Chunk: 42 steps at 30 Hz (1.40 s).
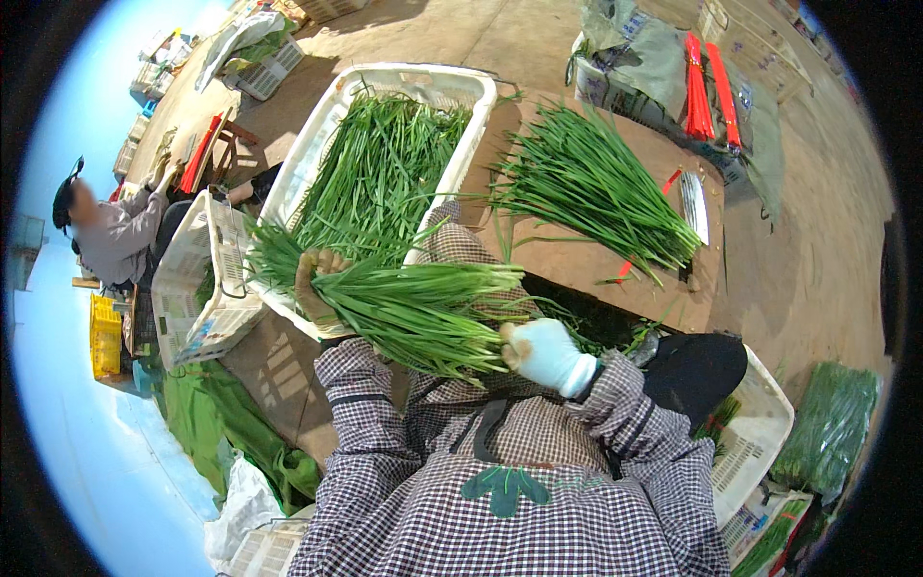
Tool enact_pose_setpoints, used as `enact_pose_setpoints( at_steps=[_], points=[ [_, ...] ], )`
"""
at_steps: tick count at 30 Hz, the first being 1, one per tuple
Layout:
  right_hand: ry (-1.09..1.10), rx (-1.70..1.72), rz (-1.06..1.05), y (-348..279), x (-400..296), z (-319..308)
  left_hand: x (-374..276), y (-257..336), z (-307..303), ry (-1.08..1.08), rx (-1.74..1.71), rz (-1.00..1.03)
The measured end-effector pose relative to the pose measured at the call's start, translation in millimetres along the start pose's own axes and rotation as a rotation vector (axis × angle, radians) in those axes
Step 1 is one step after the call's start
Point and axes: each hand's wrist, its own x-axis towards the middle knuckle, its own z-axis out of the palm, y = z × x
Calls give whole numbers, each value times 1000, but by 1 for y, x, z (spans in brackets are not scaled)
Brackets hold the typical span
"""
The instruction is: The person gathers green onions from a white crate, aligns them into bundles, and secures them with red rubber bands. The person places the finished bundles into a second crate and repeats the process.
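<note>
My left hand (317, 283), in a brownish glove, is closed around a loose bunch of long green leaves, likely garlic chives (418, 310), near its leafy end. At the pale stem ends, my right hand (537, 353) in a white glove touches the bunch with curled fingers; whether it grips stems cannot be told. Beyond the bunch, a white plastic crate (484, 108) holds many more loose leaves (389, 166). To the right, a pile of the same leaves (598, 187) lies on a brown board (692, 303), beside a wide metal blade (694, 205) and red ties (626, 270).
A co-worker (119, 223) sits at the left behind another white crate (180, 288). Red strips (698, 94) lie on a cloth-covered crate at the upper right. Green cloth (223, 411) lies at the lower left; a crate (764, 425) and wrapped greens (829, 425) stand at the right.
</note>
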Motion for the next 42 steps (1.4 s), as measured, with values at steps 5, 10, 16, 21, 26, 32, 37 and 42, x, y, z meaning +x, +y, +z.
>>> enact_pose_setpoints(
  at_steps=[5,10,16,21,26,32,37,42],
  points=[
    [-270,-288,257,62,-9,-21,0,3,7,-17,-68,4],
    [447,-34,-200,63,61,-56,-1,3,35,-199,55,-50],
    [48,-9,-467,33,150,-25,-1,0,55,-221,192,-26],
    [-91,612,-66,63,104,-7,0,19,40,89,140,43],
    [-131,1049,267,53,47,8,0,21,12,205,75,65],
    [-171,748,107,59,-7,35,1,28,-5,-270,-152,-72],
    [-51,318,462,84,-31,17,-7,28,-3,-238,-138,-10],
    [191,743,86,64,-23,-5,-3,26,3,-264,-123,-22]
  ],
)
